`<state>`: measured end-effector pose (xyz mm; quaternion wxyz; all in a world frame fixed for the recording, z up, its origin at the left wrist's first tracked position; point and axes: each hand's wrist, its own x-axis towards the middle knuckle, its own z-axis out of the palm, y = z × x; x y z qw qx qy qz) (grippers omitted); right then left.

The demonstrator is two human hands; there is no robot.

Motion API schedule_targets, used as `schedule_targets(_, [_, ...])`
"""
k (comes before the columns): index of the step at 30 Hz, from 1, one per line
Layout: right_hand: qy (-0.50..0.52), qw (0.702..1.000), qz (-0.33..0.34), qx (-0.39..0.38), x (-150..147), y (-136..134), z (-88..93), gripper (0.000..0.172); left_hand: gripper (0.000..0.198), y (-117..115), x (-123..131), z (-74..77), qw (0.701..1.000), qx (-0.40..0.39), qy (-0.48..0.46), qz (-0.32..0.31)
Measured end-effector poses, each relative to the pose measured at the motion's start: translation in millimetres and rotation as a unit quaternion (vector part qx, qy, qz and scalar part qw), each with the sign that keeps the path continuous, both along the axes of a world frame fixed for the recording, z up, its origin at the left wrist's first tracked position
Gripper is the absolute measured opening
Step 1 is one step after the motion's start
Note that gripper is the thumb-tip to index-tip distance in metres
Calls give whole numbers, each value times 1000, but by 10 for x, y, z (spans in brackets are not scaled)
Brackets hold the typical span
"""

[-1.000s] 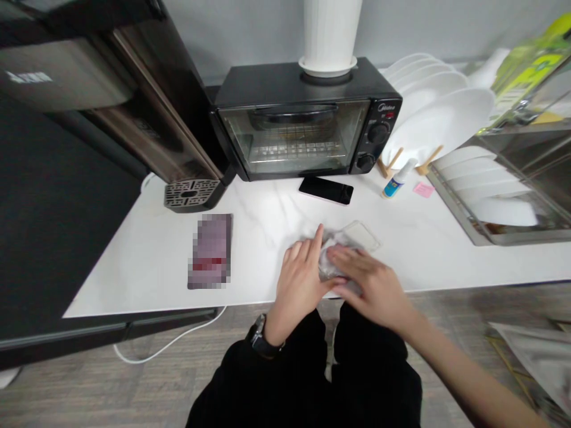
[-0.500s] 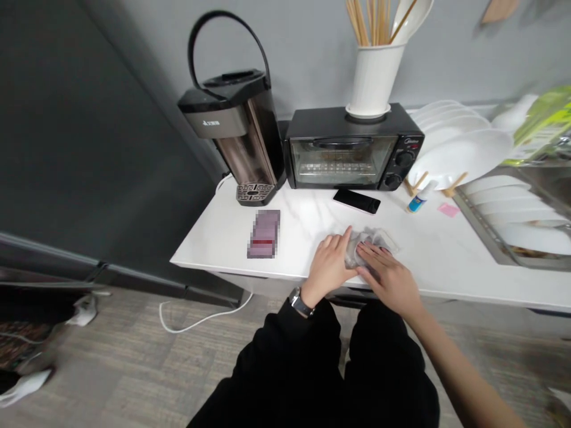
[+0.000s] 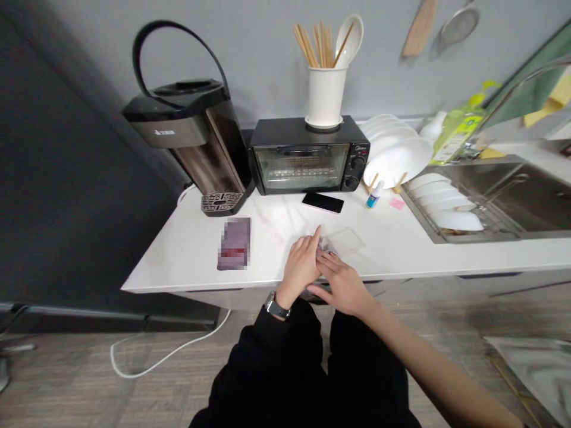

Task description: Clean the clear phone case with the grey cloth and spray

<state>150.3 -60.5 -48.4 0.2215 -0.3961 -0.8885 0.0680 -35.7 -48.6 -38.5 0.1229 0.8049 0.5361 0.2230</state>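
Observation:
My left hand [image 3: 302, 264] rests back-up at the counter's front edge, index finger pointing away from me, bracing the left end of a thin clear rectangular case [image 3: 352, 239]. Its other fingers are bent, and their contact with the case is partly hidden. Fingers together, my right hand [image 3: 342, 284] presses a bunched grey cloth [image 3: 328, 245] against the case, its fingertips beside my left hand. Most of the cloth is covered by the hands. Behind them lies a black phone [image 3: 323, 203]. A small spray bottle [image 3: 375, 195] stands to its right.
A blurred purple item [image 3: 235, 244] lies to the left on the white counter [image 3: 187, 261]. Along the wall stand a water dispenser [image 3: 191, 142], a toaster oven [image 3: 303, 160] and racked plates [image 3: 397, 160]. A pink note [image 3: 397, 204] lies near the sink [image 3: 530, 202].
My view has swung right, bringing more of the sink in. The grey cloth is gathered in closer to my left hand, uncovering the right part of the clear case.

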Motion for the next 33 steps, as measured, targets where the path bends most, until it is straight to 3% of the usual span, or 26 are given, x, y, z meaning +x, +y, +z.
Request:
schedule_targets(4, [8, 994, -105, 15, 53, 30, 11, 57, 100, 7, 4, -11, 1000, 6, -25, -9])
schedule_targets(8, [6, 1000, -5, -13, 142, 12, 20, 56, 95, 5, 3, -23, 1000, 9, -8, 0])
schedule_targets(11, [14, 995, -93, 13, 165, -11, 15, 52, 99, 10, 3, -23, 1000, 11, -14, 2])
schedule_targets(12, [13, 996, -92, 15, 158, -15, 12, 55, 98, 12, 3, -21, 1000, 11, -14, 3])
schedule_targets(15, [8, 1000, -2, -15, 118, -3, 9, 56, 94, 12, 3, -17, 1000, 8, -8, 0])
schedule_targets(19, [9, 996, -90, 9, 92, 51, 22, 57, 103, 8, 3, -24, 1000, 9, -25, -4])
schedule_targets(23, [3, 999, 28, -24, 124, 87, 21, 57, 97, 14, 3, -44, 1000, 7, -11, 6])
schedule_targets(27, [-4, 997, -70, 18, 205, 90, -29, 59, 108, 7, 8, -43, 1000, 7, -29, 1])
schedule_targets(31, [2, 1000, 21, -4, 264, -58, -120, 62, 110, -19, 20, -27, 1000, 8, -13, 7])
schedule_targets(33, [17, 1000, 11, 3, 320, -73, -164, 55, 113, -21, 22, -24, 1000, 7, -12, 2])
